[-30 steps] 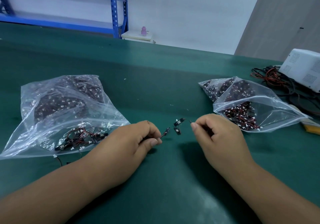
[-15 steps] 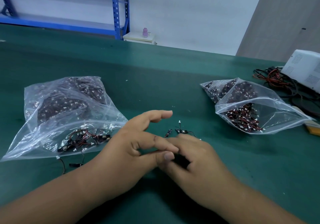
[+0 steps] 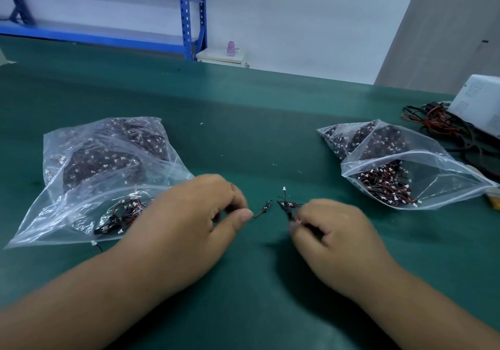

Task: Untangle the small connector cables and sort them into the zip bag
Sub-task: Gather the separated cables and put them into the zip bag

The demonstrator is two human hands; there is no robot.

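My left hand (image 3: 189, 214) sits just left of the middle of the frame, thumb and forefinger pinched on the wire end of one small cable (image 3: 263, 210). Its dark plug lies on the green table (image 3: 270, 122), pointing toward the centre. My right hand (image 3: 332, 236), lower right of centre, is curled, with the fingertips nipping another cable near its white tip; that hand is blurred, so I cannot tell the grip more closely. Between my hands and a little higher lies a small knot of cables (image 3: 286, 204), one white plug sticking up from it.

The left bag (image 3: 81, 174), at mid left, has its mouth toward me with some cables near the opening. The right bag (image 3: 433, 176), at mid right, gapes open, cables heaped inside. At the right edge a white box (image 3: 479, 103) stands beside a tangle of thicker wires (image 3: 438, 125).
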